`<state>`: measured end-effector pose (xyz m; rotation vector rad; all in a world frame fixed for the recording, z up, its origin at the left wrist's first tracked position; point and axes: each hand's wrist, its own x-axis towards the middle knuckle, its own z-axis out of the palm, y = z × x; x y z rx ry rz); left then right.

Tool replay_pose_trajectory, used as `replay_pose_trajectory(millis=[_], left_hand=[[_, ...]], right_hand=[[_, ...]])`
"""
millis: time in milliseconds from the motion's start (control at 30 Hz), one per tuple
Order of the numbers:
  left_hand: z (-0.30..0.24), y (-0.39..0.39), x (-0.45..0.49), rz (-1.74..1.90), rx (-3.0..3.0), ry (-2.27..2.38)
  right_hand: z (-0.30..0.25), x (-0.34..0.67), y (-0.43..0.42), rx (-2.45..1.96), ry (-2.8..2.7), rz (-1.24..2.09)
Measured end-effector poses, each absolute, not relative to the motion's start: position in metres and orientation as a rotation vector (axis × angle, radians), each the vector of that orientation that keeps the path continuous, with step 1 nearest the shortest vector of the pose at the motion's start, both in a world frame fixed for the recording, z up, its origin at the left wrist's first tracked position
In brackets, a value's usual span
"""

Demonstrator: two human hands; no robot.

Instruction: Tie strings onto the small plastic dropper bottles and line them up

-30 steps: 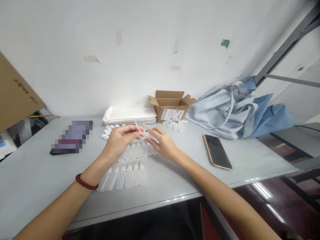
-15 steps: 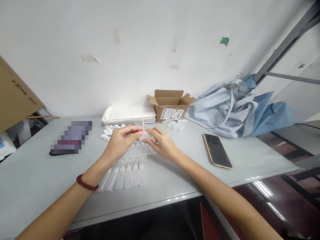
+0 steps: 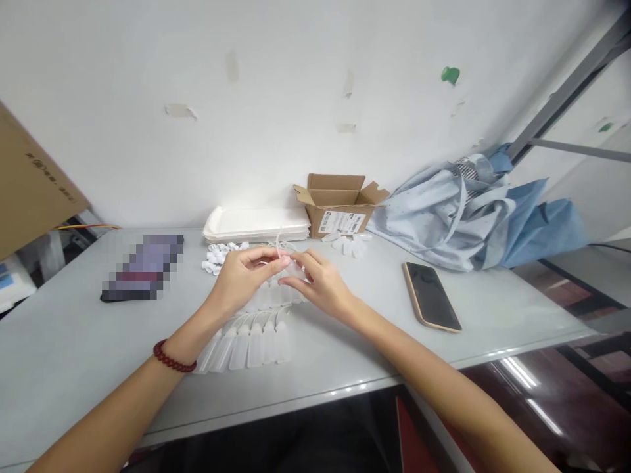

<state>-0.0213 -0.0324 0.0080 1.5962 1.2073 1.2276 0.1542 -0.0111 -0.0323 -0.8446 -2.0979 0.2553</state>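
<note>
My left hand [image 3: 250, 272] is closed in a pinch at the base of a thin white plastic strand [image 3: 278, 238] that stands up between the fingers. Close against it, my right hand [image 3: 316, 277] has its fingers curled round a small translucent plastic piece [image 3: 294, 268], mostly hidden by the fingertips. Below the hands lies a row of flat translucent plastic pieces [image 3: 255, 345] with narrow necks and thin curved white strands. A second row of such pieces [image 3: 269, 295] sits behind it, partly covered by my hands. Small white caps [image 3: 213, 259] are heaped left of my left hand.
A white stack of flat packets [image 3: 256, 226] and an open cardboard box [image 3: 340, 207] stand against the wall. More translucent pieces [image 3: 351, 246] lie before the box. A phone [image 3: 431, 297], blue cloth [image 3: 444, 217] and a pixelated dark object [image 3: 142, 268] flank the work area.
The strand has gone from upright to slightly bent and leaning left. My fingers have drawn closer together around the small piece. The view has shifted slightly.
</note>
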Motion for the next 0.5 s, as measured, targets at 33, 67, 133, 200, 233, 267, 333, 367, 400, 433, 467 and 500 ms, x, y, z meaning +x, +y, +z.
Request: replay_pose_trajectory(millis=[33,67,133,200,233,267,333,367,400,433,467,500], left_hand=[[0.0072,-0.0315,-0.022,1.228,1.578,1.189],[0.0061,-0.0303,-0.0229,1.225,1.555,1.166],[0.0036,-0.0279,-0.0251,1.207,1.504,1.118],[0.0018,-0.026,-0.027,1.167,1.468,1.08],[0.0014,-0.0254,-0.0278,1.147,1.454,1.067],[0.0011,-0.0249,-0.0284,1.128,1.438,1.058],[0.0012,-0.0243,-0.0294,1.106,1.403,1.05],[0.0012,-0.0241,-0.0297,1.098,1.387,1.049],[0.0012,-0.0239,-0.03,1.091,1.374,1.05],[0.0011,-0.0238,-0.0302,1.083,1.368,1.052],[0.0009,-0.0238,-0.0302,1.073,1.369,1.053],[0.0006,-0.0238,-0.0301,1.06,1.377,1.05]], right_hand=[[-0.0318,0.154,-0.0116,-0.846,-2.095,0.264],[-0.0314,0.1539,-0.0121,-0.846,-2.093,0.273],[-0.0307,0.1536,-0.0131,-0.841,-2.092,0.29],[-0.0304,0.1534,-0.0139,-0.832,-2.085,0.305],[-0.0305,0.1533,-0.0142,-0.83,-2.081,0.312],[-0.0308,0.1532,-0.0145,-0.832,-2.077,0.32],[-0.0316,0.1528,-0.0148,-0.855,-2.071,0.341],[-0.032,0.1526,-0.0148,-0.872,-2.069,0.351],[-0.0325,0.1523,-0.0148,-0.886,-2.07,0.358],[-0.0328,0.1521,-0.0148,-0.895,-2.071,0.359],[-0.033,0.1519,-0.0149,-0.894,-2.073,0.355],[-0.0329,0.1518,-0.015,-0.885,-2.077,0.347]])
